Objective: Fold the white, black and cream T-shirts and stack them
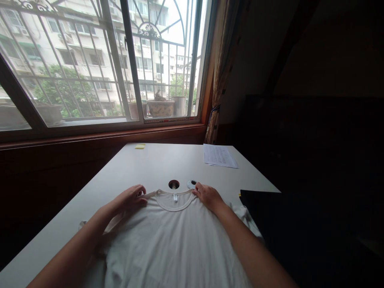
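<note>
A white T-shirt (pixel 174 240) lies spread on the white table (pixel 162 160), its round neckline with a small label toward the far side. My left hand (pixel 132 198) is at the left shoulder of the shirt, fingers bent and apart, with the thumb along the fabric. At the right end of the neckline, my right hand (pixel 208 197) pinches the shirt's shoulder between thumb and fingers. The sleeves lie bunched, partly hidden behind my forearms.
Beyond the neckline are a round cable hole (pixel 174 184) and a round cover (pixel 191 184). Printed papers (pixel 220 155) and yellow sticky notes (pixel 140 147) lie at the far edge. A black flat object (pixel 264 212) sits at the right. A barred window (pixel 105 60) stands behind.
</note>
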Motion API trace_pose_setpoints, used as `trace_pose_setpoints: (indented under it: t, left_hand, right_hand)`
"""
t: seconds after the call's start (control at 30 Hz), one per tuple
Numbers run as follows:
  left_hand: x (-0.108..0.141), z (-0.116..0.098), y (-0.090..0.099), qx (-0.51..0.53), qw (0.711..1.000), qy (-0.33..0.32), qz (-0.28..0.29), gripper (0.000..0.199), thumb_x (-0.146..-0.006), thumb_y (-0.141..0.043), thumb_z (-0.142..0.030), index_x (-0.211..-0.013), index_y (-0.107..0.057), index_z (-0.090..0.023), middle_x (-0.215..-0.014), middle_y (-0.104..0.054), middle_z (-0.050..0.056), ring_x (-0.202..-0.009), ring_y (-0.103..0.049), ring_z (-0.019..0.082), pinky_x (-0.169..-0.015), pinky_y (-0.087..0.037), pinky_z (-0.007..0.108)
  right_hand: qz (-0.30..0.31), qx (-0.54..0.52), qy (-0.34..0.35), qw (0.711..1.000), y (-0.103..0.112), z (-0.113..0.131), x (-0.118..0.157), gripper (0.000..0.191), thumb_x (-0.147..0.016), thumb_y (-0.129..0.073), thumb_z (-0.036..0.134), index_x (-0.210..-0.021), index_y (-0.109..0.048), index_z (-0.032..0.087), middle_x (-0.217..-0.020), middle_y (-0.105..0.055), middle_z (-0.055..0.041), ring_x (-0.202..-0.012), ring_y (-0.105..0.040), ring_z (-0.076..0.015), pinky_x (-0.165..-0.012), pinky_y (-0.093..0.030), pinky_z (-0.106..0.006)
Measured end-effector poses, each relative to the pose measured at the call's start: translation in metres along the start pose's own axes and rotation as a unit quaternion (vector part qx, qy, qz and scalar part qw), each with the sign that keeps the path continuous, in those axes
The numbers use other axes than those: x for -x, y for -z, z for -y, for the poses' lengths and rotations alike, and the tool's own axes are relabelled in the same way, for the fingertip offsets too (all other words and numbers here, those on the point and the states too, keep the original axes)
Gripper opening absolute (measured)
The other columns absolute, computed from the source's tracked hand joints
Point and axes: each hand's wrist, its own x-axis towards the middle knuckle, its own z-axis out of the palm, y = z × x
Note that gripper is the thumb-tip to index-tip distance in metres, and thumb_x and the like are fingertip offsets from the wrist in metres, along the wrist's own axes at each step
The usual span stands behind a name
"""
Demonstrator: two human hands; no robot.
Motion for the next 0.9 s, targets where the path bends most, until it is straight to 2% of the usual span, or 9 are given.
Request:
trace_pose_setpoints:
  t: [0.17, 0.27, 0.37, 0.47, 0.6, 0.7, 0.77, 0.83, 0.9]
  left_hand:
    - [0.049, 0.008, 0.029, 0.032, 0.996, 0.076, 0.024, 0.034, -0.085, -0.065, -0.052, -0.105, -0.065, -0.025, -0.081, -0.061, -0.001, -0.072, -0.053, 0.017, -0.065, -0.041, 0.026]
    - [0.079, 0.021, 0.044, 0.084, 0.988, 0.119, 0.041, 0.036, -0.083, -0.063, -0.053, -0.107, -0.066, -0.026, -0.07, -0.055, -0.004, -0.065, -0.05, 0.016, -0.06, -0.04, 0.025]
    - [0.107, 0.037, 0.055, 0.129, 0.979, 0.152, 0.047, 0.04, -0.082, -0.064, -0.055, -0.11, -0.068, -0.026, -0.072, -0.059, -0.003, -0.066, -0.055, 0.017, -0.062, -0.044, 0.026]
    - [0.127, 0.049, 0.059, 0.142, 0.976, 0.168, -0.003, 0.046, -0.081, -0.066, -0.059, -0.112, -0.069, -0.025, -0.081, -0.066, 0.001, -0.075, -0.062, 0.021, -0.068, -0.05, 0.029]
    - [0.137, 0.052, 0.054, 0.145, 0.967, 0.171, -0.123, 0.053, -0.083, -0.065, -0.063, -0.118, -0.066, -0.023, -0.088, -0.069, 0.004, -0.081, -0.067, 0.023, -0.073, -0.055, 0.033]
    - [0.136, 0.049, 0.048, 0.127, 0.962, 0.168, -0.176, 0.053, -0.085, -0.065, -0.063, -0.12, -0.064, -0.024, -0.092, -0.071, 0.004, -0.08, -0.068, 0.023, -0.074, -0.057, 0.034]
    - [0.135, 0.048, 0.046, 0.123, 0.958, 0.165, -0.199, 0.055, -0.085, -0.064, -0.063, -0.123, -0.063, -0.023, -0.101, -0.072, 0.006, -0.082, -0.069, 0.023, -0.076, -0.058, 0.034]
    - [0.136, 0.051, 0.046, 0.118, 0.955, 0.161, -0.222, 0.055, -0.086, -0.063, -0.063, -0.124, -0.062, -0.023, -0.112, -0.071, 0.008, -0.088, -0.069, 0.023, -0.079, -0.058, 0.035]
    - [0.141, 0.056, 0.049, 0.092, 0.954, 0.161, -0.235, 0.05, -0.087, -0.061, -0.063, -0.115, -0.065, -0.022, -0.112, -0.071, 0.008, -0.092, -0.069, 0.024, -0.081, -0.057, 0.035]
  right_hand:
    - [0.01, 0.027, 0.0, 1.0, 0.002, -0.001, -0.002, 0.021, -0.105, -0.049, 0.043, -0.109, -0.058, 0.025, -0.103, -0.074, -0.0052, -0.09, -0.07, -0.0211, -0.071, -0.04, -0.027]
    - [0.007, 0.038, -0.002, 0.999, 0.003, -0.003, -0.003, 0.022, -0.105, -0.047, 0.044, -0.111, -0.058, 0.025, -0.105, -0.074, -0.0055, -0.091, -0.07, -0.0216, -0.07, -0.04, -0.027]
    - [0.006, 0.049, -0.007, 0.999, 0.005, -0.004, -0.004, 0.023, -0.105, -0.047, 0.044, -0.11, -0.058, 0.025, -0.104, -0.074, -0.0064, -0.089, -0.07, -0.0223, -0.069, -0.039, -0.028]
    - [0.003, 0.06, -0.01, 0.998, 0.007, -0.003, -0.006, 0.021, -0.105, -0.048, 0.042, -0.109, -0.059, 0.024, -0.101, -0.073, -0.0066, -0.087, -0.068, -0.0223, -0.07, -0.039, -0.029]
    - [-0.017, 0.074, -0.011, 0.997, 0.011, 0.005, -0.008, 0.018, -0.103, -0.052, 0.037, -0.104, -0.061, 0.021, -0.101, -0.07, -0.0107, -0.096, -0.063, -0.0264, -0.079, -0.041, -0.034]
    - [-0.05, 0.079, -0.012, 0.996, 0.015, 0.022, -0.007, 0.013, -0.1, -0.056, 0.03, -0.105, -0.062, 0.02, -0.113, -0.066, -0.0151, -0.11, -0.055, -0.0317, -0.089, -0.04, -0.041]
    - [-0.067, 0.075, 0.0, 0.995, 0.018, 0.042, -0.006, 0.014, -0.098, -0.057, 0.026, -0.109, -0.062, 0.02, -0.119, -0.063, -0.0159, -0.113, -0.05, -0.0326, -0.092, -0.039, -0.043]
    - [-0.073, 0.065, 0.033, 0.995, 0.02, 0.068, -0.004, 0.015, -0.097, -0.057, 0.025, -0.111, -0.062, 0.022, -0.12, -0.062, -0.014, -0.114, -0.049, -0.0306, -0.095, -0.039, -0.042]
    - [-0.07, 0.043, 0.091, 0.992, 0.018, 0.1, -0.002, 0.013, -0.097, -0.057, 0.027, -0.109, -0.063, 0.025, -0.118, -0.062, -0.0103, -0.113, -0.05, -0.0273, -0.097, -0.04, -0.039]
